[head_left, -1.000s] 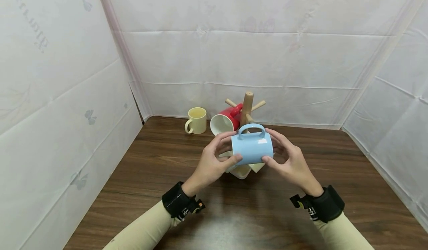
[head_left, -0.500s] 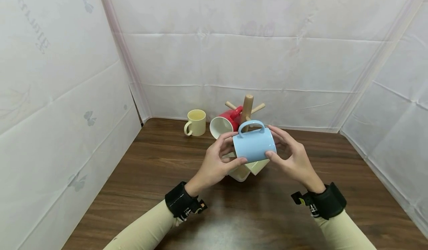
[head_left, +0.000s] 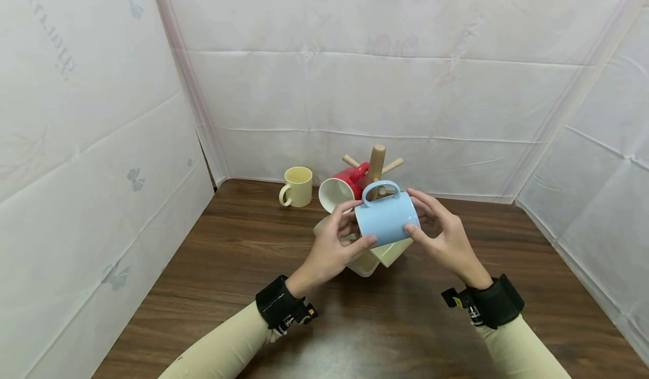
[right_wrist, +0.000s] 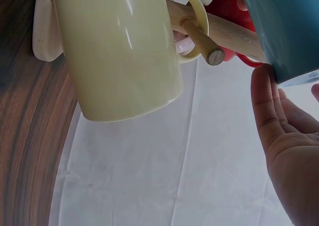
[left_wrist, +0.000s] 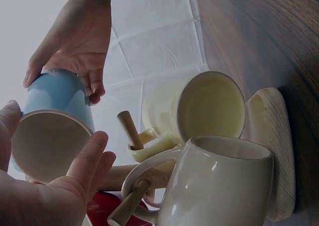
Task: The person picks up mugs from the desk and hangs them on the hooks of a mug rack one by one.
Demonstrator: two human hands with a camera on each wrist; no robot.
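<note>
A light-blue mug (head_left: 387, 218) lies on its side in the air, its handle upward, in front of the wooden mug tree (head_left: 376, 162). My left hand (head_left: 329, 249) grips its open-mouth end; the left wrist view shows the fingers around the rim. At the base end my right hand (head_left: 448, 241) holds it between thumb and fingers. The blue handle overlaps the tree's post in the head view. On the tree's pegs hang a red mug (head_left: 350, 176), a pale yellow mug (right_wrist: 119, 51) and an off-white mug (left_wrist: 214, 186).
Behind and left of the tree, a yellow mug (head_left: 299, 187) stands upright on the dark wood table (head_left: 228, 255). The tree's wooden base (left_wrist: 279, 151) rests on the table. White cloth walls (head_left: 324, 86) enclose the back and sides.
Both hands have shifted slightly right with the blue mug. The mug has tilted, its right end now higher. The camera view has also moved a little.
</note>
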